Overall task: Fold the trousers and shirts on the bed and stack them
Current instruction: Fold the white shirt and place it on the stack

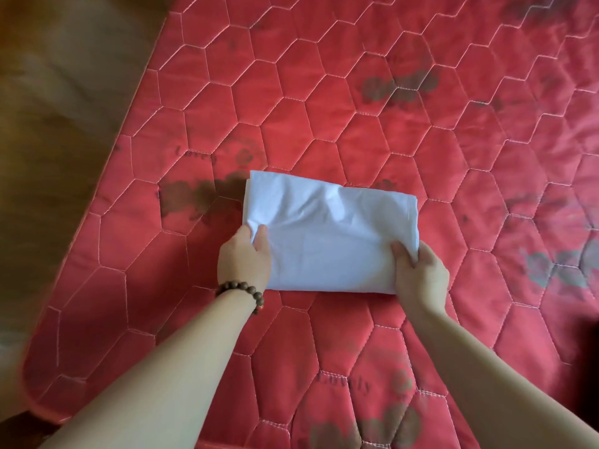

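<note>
A white garment (327,231), folded into a compact rectangle, lies on the red quilted mattress (324,108) near its middle. My left hand (244,257), with a brown bead bracelet at the wrist, pinches the garment's left edge between thumb and fingers. My right hand (418,273) grips the lower right corner, fingers curled over the cloth. Whether it is a shirt or trousers cannot be told from the fold.
The mattress has a hexagon stitch pattern with dark printed patches. Its left edge runs diagonally from top centre to bottom left, with brown floor (58,124) beyond it. A dark shape (588,338) sits at the right edge of view.
</note>
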